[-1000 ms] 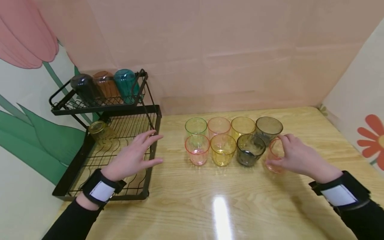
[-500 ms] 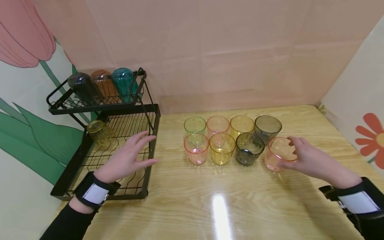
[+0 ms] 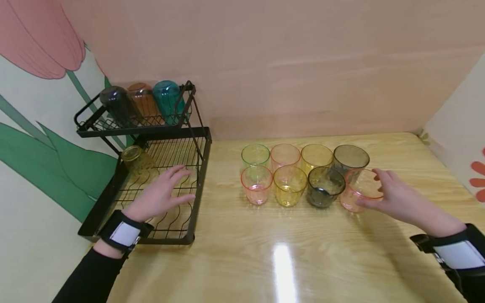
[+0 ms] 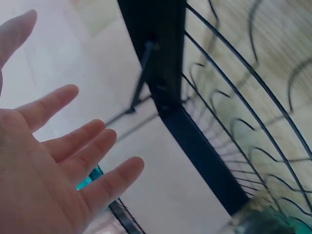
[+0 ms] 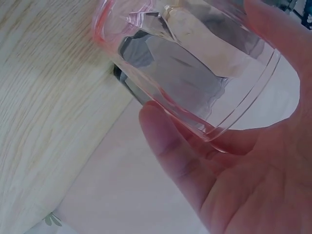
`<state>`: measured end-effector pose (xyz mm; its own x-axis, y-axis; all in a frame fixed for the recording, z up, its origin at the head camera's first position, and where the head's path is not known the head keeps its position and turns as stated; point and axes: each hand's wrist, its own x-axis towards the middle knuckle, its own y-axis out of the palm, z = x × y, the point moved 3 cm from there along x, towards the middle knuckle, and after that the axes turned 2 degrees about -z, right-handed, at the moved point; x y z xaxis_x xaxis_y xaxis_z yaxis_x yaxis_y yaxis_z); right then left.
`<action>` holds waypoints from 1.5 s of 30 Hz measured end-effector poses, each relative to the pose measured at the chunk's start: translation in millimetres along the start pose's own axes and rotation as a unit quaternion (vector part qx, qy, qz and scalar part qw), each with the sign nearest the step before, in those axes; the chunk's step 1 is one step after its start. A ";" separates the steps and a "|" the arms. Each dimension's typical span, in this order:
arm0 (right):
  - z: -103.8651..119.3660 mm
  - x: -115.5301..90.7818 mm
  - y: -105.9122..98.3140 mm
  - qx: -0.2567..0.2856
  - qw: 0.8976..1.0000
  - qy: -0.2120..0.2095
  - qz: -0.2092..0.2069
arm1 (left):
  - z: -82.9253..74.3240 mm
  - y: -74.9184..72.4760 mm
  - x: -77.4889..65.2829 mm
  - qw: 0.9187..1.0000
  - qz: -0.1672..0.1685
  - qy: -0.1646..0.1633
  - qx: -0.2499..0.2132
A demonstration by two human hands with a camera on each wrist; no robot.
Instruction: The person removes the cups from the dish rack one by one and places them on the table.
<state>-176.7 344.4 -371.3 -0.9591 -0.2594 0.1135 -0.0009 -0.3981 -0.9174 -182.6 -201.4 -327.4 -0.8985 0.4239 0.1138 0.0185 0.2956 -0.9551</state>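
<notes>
My right hand (image 3: 401, 200) holds a pink-tinted glass (image 3: 352, 195) at the right end of the front row, thumb on the near side and fingers on the far side. In the right wrist view, the clear rim of this glass (image 5: 195, 78) faces the palm. Just left of it stands a dark grey glass (image 3: 323, 191), then a yellow glass (image 3: 289, 189) and another pink glass (image 3: 257, 187), all mouth up. My left hand (image 3: 161, 195) hovers over the lower tier of a black wire rack (image 3: 202, 189), fingers spread and holding nothing.
Behind the front row stand green (image 3: 255, 155), pink (image 3: 285, 155), yellow (image 3: 317, 155) and grey glasses (image 3: 350, 156). Upside-down black (image 3: 118, 105), brown (image 3: 145, 101) and teal glasses (image 3: 168, 101) sit on the rack's upper tier. A yellow glass (image 3: 137, 162) leans on the lower tier.
My right hand has shifted from over the pink glass to its right side, so more of the rim shows. My left hand has drawn back slightly. The head view has turned a little.
</notes>
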 end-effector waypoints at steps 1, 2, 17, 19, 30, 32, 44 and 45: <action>-1.7 -1.8 -1.8 -0.005 1.000 0.000 -0.004 | 3.1 -0.9 3.8 1.000 0.006 -0.009 -0.001; -3.1 -3.2 -3.4 -0.010 1.000 0.000 -0.007 | 7.1 -2.1 7.1 1.000 0.012 -0.019 -0.003; 56.8 -1.9 -17.5 -0.078 0.980 -0.142 -0.115 | 97.3 -39.8 33.3 0.981 0.036 -0.176 0.077; 68.9 0.9 -14.4 -0.060 0.973 -0.187 -0.125 | 104.7 -43.7 39.8 0.977 0.053 -0.189 0.077; 99.5 8.1 -3.9 -0.051 0.962 -0.237 -0.129 | 129.5 -58.8 54.9 0.967 0.015 -0.242 0.083; 101.4 7.1 -2.6 -0.051 0.963 -0.236 -0.122 | 134.3 -55.3 53.7 0.966 0.005 -0.247 0.079; 104.6 5.1 0.2 -0.059 0.964 -0.236 -0.109 | 152.8 -34.0 50.4 0.962 0.047 -0.264 0.043; 104.2 5.2 0.1 -0.062 0.964 -0.235 -0.110 | 153.3 -32.8 51.8 0.963 0.050 -0.263 0.043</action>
<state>-152.2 251.3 -331.0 -0.6984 -0.5615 0.4439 -0.2511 -0.3885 -0.8865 -297.0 -320.4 -332.2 -0.9923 -0.0528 -0.1122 0.1000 0.1954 -0.9756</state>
